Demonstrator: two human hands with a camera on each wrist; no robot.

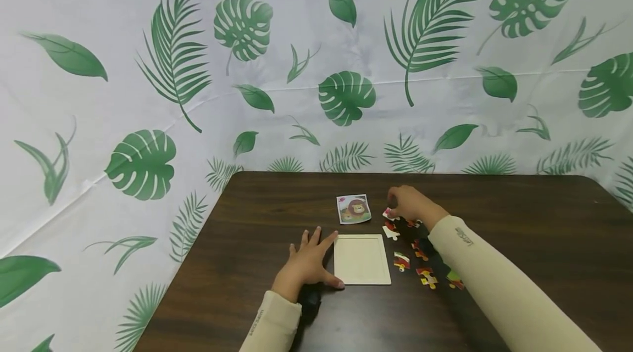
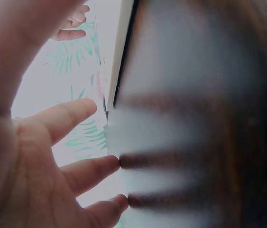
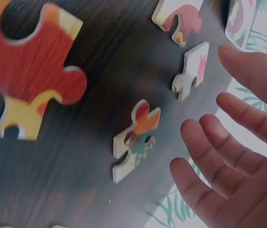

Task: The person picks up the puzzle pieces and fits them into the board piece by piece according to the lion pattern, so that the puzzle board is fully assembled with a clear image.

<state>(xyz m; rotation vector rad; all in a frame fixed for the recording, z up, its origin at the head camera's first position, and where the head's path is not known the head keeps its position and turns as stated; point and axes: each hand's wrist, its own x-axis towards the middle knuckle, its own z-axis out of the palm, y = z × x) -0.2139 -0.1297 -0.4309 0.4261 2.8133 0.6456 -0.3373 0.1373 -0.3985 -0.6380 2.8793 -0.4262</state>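
My left hand (image 1: 307,265), fingers spread, rests by the left edge of a pale square wooden tray (image 1: 362,258), thumb and index finger at its lower and upper left corners. In the left wrist view the hand (image 2: 38,161) has its fingertips near the dark surface beside the tray's rim (image 2: 119,57). My right hand (image 1: 410,204) is over the upper puzzle pieces. Seen from the right wrist, that hand (image 3: 237,147) has loosely bent fingers with nothing between them, close to a white piece with a pink mark (image 3: 190,71). A red and yellow piece (image 3: 33,71) lies nearer the camera.
A lion picture card (image 1: 354,209) lies behind the tray. Several loose puzzle pieces (image 1: 427,277) are scattered right of the tray, some partly under the right forearm. The dark wooden table (image 1: 267,198) meets a white cloth with green leaves (image 1: 296,121).
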